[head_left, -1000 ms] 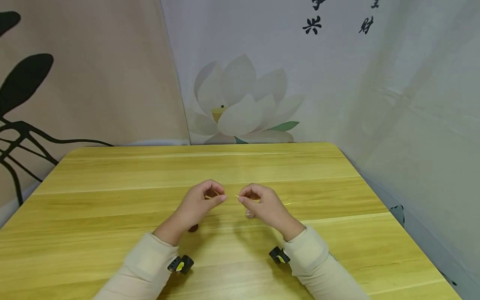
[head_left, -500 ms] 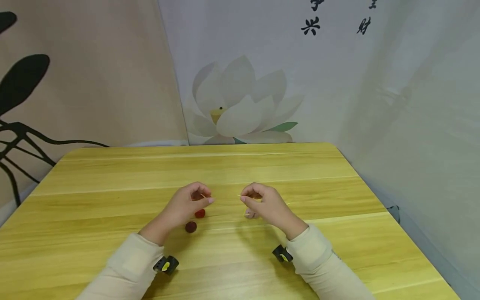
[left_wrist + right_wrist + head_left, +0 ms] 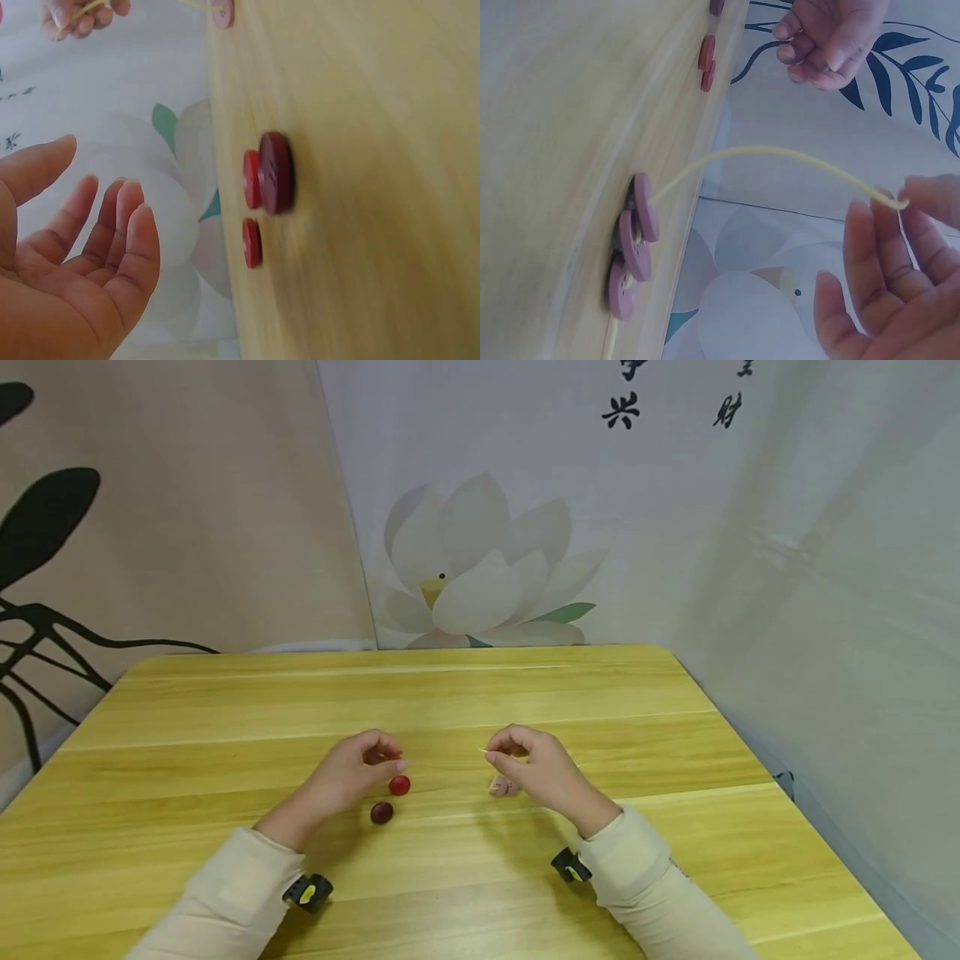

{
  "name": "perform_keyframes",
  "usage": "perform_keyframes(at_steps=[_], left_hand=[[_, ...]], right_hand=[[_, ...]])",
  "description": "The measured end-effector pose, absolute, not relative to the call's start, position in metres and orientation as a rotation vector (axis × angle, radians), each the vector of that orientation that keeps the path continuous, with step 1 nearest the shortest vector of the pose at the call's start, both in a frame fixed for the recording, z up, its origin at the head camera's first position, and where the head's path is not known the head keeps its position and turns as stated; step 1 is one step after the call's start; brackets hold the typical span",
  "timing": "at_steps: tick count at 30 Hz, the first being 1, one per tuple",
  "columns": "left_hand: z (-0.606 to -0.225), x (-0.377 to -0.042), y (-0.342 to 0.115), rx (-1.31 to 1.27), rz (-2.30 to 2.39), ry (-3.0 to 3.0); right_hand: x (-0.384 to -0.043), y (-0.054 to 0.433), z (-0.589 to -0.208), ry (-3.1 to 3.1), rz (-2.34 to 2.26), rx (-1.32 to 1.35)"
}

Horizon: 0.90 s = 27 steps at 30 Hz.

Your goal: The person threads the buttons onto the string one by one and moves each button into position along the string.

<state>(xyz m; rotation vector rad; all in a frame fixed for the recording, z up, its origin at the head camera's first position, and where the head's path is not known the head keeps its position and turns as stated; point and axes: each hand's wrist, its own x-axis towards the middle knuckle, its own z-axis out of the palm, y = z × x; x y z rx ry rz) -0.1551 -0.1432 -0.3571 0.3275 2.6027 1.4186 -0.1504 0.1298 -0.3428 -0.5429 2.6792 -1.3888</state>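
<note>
My left hand (image 3: 356, 767) hovers over the table with thumb and fingers apart, holding nothing. Close by it lie a dark red button (image 3: 277, 174) and two brighter red buttons, one nearer (image 3: 251, 244) and one partly behind the dark one (image 3: 250, 178). My right hand (image 3: 534, 768) pinches the tip of a yellow cord (image 3: 772, 151) between thumb and forefinger. From there the cord arcs down to three mauve buttons (image 3: 636, 247), which lean on one another on the tabletop with cord showing between them. The cord's other end runs out of the right wrist view.
The wooden table (image 3: 480, 877) has rounded far corners. Behind it hangs a cloth backdrop (image 3: 645, 527) with a printed lotus and dark lettering. A black strap-on device (image 3: 307, 892) sits at my left cuff and another (image 3: 572, 865) at my right.
My left hand has drawn away to the left, opening a wider gap between the hands and uncovering the red and dark red buttons. The right hand has barely shifted, still pinching the cord.
</note>
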Motion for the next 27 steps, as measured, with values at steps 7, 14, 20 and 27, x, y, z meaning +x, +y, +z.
perform_keyframes(at_steps=[7,14,20,27], left_hand=[[-0.362,-0.155,-0.152,0.338,1.385,2.587],[-0.367,-0.154,-0.160,0.368,1.295,2.572],[-0.372,-0.154,-0.166,0.441,1.252,2.536],[-0.377,-0.154,-0.164,0.457,1.188,2.507]], right_hand=[[-0.151,0.130,-0.343,2.686,-1.376,-0.521],[-0.152,0.130,-0.344,2.677,-1.360,-0.545],[-0.153,0.131,-0.344,2.677,-1.348,-0.546],[-0.152,0.134,-0.343,2.690,-1.336,-0.551]])
